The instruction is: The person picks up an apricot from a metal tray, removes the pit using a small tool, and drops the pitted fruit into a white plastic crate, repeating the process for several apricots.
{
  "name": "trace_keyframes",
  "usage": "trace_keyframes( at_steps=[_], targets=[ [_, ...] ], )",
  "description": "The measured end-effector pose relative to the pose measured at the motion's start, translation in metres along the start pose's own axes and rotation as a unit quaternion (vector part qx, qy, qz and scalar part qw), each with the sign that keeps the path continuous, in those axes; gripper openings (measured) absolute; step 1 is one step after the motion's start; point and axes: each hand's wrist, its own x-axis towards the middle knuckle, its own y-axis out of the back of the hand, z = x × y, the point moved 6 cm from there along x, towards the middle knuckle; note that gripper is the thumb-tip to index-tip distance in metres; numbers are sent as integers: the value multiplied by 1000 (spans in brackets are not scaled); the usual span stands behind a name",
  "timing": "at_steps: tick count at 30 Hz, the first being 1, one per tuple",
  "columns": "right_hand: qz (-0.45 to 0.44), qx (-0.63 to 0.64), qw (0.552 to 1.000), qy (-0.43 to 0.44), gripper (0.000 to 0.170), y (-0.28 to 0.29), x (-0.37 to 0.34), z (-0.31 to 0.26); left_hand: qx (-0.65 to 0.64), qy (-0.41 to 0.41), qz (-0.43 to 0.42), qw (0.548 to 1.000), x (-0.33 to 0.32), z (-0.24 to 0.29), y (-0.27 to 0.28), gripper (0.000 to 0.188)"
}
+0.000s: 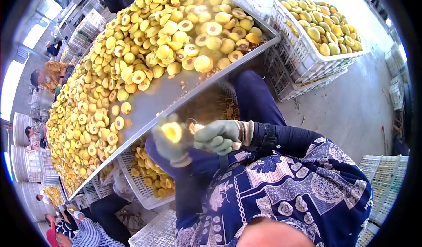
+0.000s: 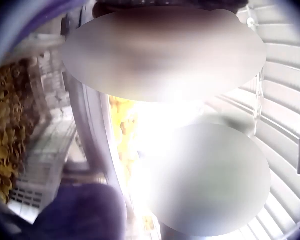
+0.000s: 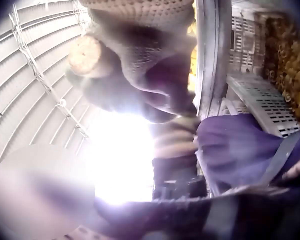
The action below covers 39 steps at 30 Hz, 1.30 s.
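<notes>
My left hand [image 1: 170, 147], in a grey-green glove and blurred, holds a yellow peach half [image 1: 172, 132] with its cut face showing. Close beside it, my gloved right hand [image 1: 217, 137] grips a small pitting tool with a wire loop [image 1: 192, 125] pointing at the peach half. The round wooden end of the tool's handle [image 3: 85, 55] pokes out of the glove in the right wrist view. Both hands are near the rim of a metal table [image 1: 151, 102] heaped with peach halves [image 1: 145, 49]. Blurred patches hide much of the left wrist view.
A white crate [image 1: 303, 58] full of peach halves stands on another crate at the right. Below the table rim sits a crate [image 1: 140, 190] of fruit pieces. My knees [image 1: 257, 95] are beside the table. Other people [image 1: 94, 229] sit along the left.
</notes>
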Motion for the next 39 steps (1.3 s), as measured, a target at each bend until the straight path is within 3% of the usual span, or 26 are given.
trace_keyframes(
  at_steps=[1, 2, 3, 4, 5, 6, 8, 9, 11, 12, 13, 14, 16, 20, 22, 24, 25, 26, 27, 28, 29, 30, 32, 34, 35, 39],
  targets=[
    [99, -14, 995, -22, 23, 13, -2, 0, 129, -53, -12, 990, 5, 13, 19, 56],
    [197, -27, 979, -44, 22, 27, -6, -1, 217, -25, 85, 972, 12, 4, 58, 54],
    [195, 12, 980, -35, 21, 38, -4, 1, 182, -59, 112, 975, 16, 31, 68, 32],
    [262, -14, 965, -30, 22, 44, -11, -3, 348, -214, 135, 903, 6, 63, 62, 41],
    [301, -21, 953, -22, 22, 47, -15, -7, 254, -23, 148, 955, 19, 69, 89, 46],
    [339, -26, 940, -13, 22, 51, -19, -10, 458, -49, 104, 881, 30, 65, 117, 46],
    [358, -32, 933, -10, 20, 66, -17, -14, 624, -44, 29, 780, 53, 62, 118, 45],
    [374, -43, 927, -3, 20, 67, -17, -16, 500, 23, 65, 863, 57, 56, 108, 42],
    [391, -75, 917, 17, 18, 66, -17, -20, 379, -30, -23, 925, 80, 29, 65, 29],
    [378, -71, 923, 22, 17, 71, -16, -19, 395, 3, -67, 916, 87, 13, 34, 25],
    [390, -127, 911, 30, 17, 75, -19, -24, 486, -126, -186, 844, 93, -4, -6, 24],
    [403, -182, 896, 39, 18, 78, -23, -29, 441, -154, -239, 852, 92, 6, -58, 35],
    [367, -225, 895, 114, 20, 94, -30, -33, 436, -69, -264, 858, 101, -12, -133, 49],
    [434, -169, 880, 96, 24, 64, -58, -49, 507, -107, -348, 781, 114, -59, -210, 73],
    [447, -148, 876, 101, 24, 56, -67, -53, 497, -121, -324, 796, 121, -70, -211, 66],
    [454, -155, 868, 127, 24, 60, -71, -59, 345, -49, -303, 887, 125, -70, -195, 55],
    [458, -167, 861, 148, 25, 61, -71, -63, 219, 51, -290, 930, 123, -76, -183, 45],
    [466, -188, 851, 155, 26, 56, -71, -68, 315, -181, -361, 859, 123, -65, -177, 39],
    [473, -232, 837, 149, 27, 46, -71, -75, 85, 52, -363, 926, 121, -87, -147, 45],
    [478, -276, 821, 142, 27, 36, -69, -82, -157, 276, -321, 892, 98, -66, -144, 52],
    [472, -313, 810, 153, 27, 31, -65, -86, -167, 274, -295, 900, 86, -54, -136, 56],
    [465, -350, 797, 162, 27, 25, -62, -88, -68, 192, -328, 922, 79, -41, -128, 56],
    [475, -406, 772, 114, 27, 28, -50, -86, -274, 279, -255, 884, 52, -24, -121, 57],
    [410, -606, 648, 210, 28, 40, -30, -87, -254, 235, -207, 915, 35, -8, -114, 58],
    [443, -623, 609, 211, 30, 29, -32, -85, -231, 219, -193, 928, 31, -5, -109, 58],
    [452, -681, 548, 179, 31, -3, -36, -76, -246, 185, -173, 936, 14, 17, -103, 57]
  ],
)
